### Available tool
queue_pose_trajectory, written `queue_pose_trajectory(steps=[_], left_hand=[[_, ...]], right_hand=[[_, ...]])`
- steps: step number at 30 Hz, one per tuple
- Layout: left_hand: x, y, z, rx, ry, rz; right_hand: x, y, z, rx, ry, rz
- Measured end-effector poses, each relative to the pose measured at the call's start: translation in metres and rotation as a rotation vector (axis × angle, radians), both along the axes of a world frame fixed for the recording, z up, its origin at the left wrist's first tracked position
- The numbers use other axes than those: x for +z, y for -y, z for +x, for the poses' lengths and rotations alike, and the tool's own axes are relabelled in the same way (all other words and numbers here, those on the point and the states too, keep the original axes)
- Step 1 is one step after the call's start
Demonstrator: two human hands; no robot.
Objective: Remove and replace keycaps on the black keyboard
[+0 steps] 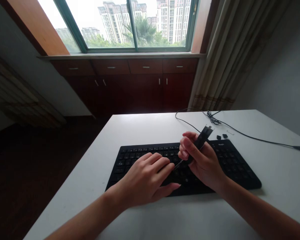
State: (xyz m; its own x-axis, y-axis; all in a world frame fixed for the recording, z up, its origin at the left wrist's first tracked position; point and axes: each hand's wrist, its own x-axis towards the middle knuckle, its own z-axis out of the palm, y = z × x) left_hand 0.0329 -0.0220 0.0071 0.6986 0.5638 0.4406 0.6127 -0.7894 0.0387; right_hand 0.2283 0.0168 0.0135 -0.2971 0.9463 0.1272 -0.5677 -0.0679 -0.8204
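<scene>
Here we see a black keyboard [150, 156] lying on a white table [277, 173], its long side running left to right in front of the person. The left hand [146, 178] rests flat on the keys at the middle of the board, fingers stretched out and pressing down, grasping nothing. The right hand [202, 160] hovers over the keys just right of centre and is clenched around a slim black tool [201, 140] (a long, flat bar, as far as we can tell), held tilted so that its upper end points up and to the right while its thin lower tip reaches down to the keys just beside the left hand's fingertips. We cannot tell whether the tip touches a key.

Behind the keyboard, near its far right corner, two small black keycaps [221, 136] lie loose on the table, with a small pale piece just beside them. A black cable [252, 137] loops across the back of the table and runs off to the right edge. Beyond the table stand a dark wooden cabinet [130, 83] under a window [132, 23], and a beige curtain [230, 56] hangs at the right.
</scene>
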Motion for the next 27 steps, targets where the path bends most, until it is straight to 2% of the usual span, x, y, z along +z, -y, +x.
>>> queue_pose_trajectory(steps=[4, 9, 15, 23, 27], left_hand=[[-0.002, 0.003, 0.005, -0.016, 0.141, -0.036], [-0.005, 0.003, 0.005, -0.015, 0.197, -0.054], [-0.008, 0.003, 0.004, 0.027, 0.203, -0.018], [-0.005, 0.002, 0.0, 0.107, 0.244, 0.027], [0.0, 0.001, -0.001, 0.051, 0.221, 0.022]], right_hand=[[-0.002, 0.002, -0.003, 0.095, -0.011, 0.022], [-0.005, 0.01, -0.008, 0.153, -0.006, 0.048], [-0.007, 0.017, -0.01, 0.079, 0.102, 0.023], [-0.013, 0.018, -0.015, 0.023, 0.016, -0.077], [-0.008, 0.017, -0.015, 0.081, -0.081, -0.108]])
